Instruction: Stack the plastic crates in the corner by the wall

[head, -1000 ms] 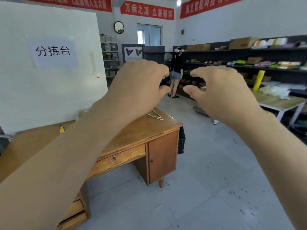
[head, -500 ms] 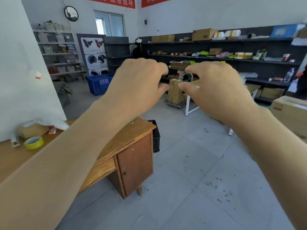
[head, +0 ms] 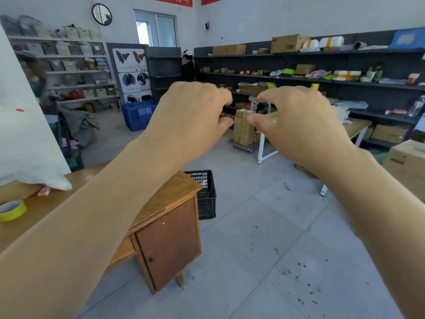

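Observation:
A black plastic crate (head: 205, 196) stands on the floor behind the right end of the wooden desk (head: 174, 192). Farther back, a blue plastic crate (head: 137, 114) sits on the floor in front of a poster board, near the far wall. My left hand (head: 190, 120) and my right hand (head: 299, 125) are raised side by side at chest height, well above and apart from both crates. Their fingers are loosely curled downward and hold nothing. My forearms hide part of the desk top.
Dark shelving (head: 322, 79) with boxes lines the right wall, with a white-legged table (head: 354, 127) and a cart of small cartons (head: 245, 130) before it. A large carton (head: 407, 164) is at the right edge. A person (head: 188, 67) stands at the back. Yellow tape (head: 11, 210) lies on the desk.
The view has swung right and moved forward past the white board, bringing the black and blue crates into sight. Both hands keep the same raised, curled pose.

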